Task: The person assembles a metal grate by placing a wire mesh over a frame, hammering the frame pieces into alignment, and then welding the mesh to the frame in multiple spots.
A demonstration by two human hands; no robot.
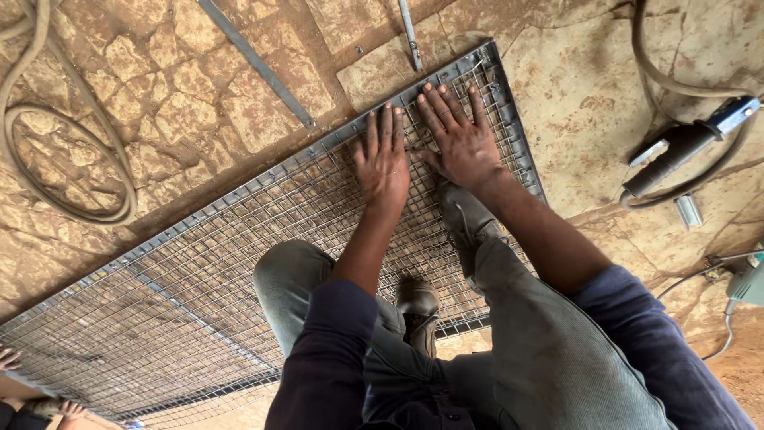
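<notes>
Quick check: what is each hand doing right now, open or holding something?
Left hand: open, flat on the wire mesh panel.
Right hand: open, flat on the mesh, holding nothing.

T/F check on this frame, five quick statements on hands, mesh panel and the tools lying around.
1. Both hands press flat on the wire mesh panel. True: left hand and right hand lie palm-down, side by side.
2. The right hand holds the welding electrode holder. False: it lies on the stone floor, apart from both hands.
3. The panel stands upright. False: it lies flat on the floor.
4. A shoe rests on the mesh. True.
5. A coiled hose lies left of the panel. True.
</notes>
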